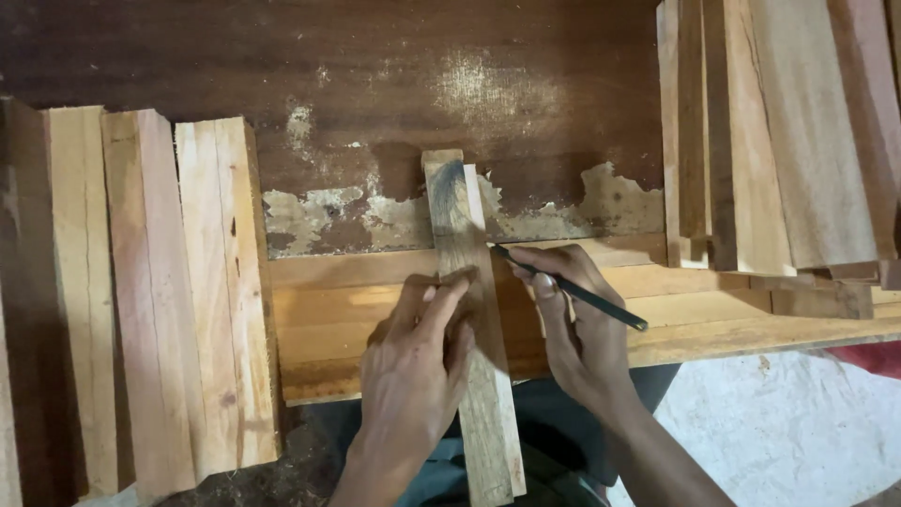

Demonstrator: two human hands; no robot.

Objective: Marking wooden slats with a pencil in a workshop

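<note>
A narrow wooden slat (466, 235) lies lengthwise across a wide plank (328, 319) at the front of a dark worn table (375, 75). My left hand (418, 361) presses down on the slat from its left side, fingers spread over the wood. My right hand (572, 324) grips a dark pencil (572, 289), its tip touching the right edge of the slat. A dark smudge marks the slat's far end.
Several cut wooden blocks (141, 291) stand side by side at the left. Another stack of long boards (779, 131) fills the upper right. Pale patches of chipped finish (582, 207) run across the table. A whitish floor (770, 422) shows at lower right.
</note>
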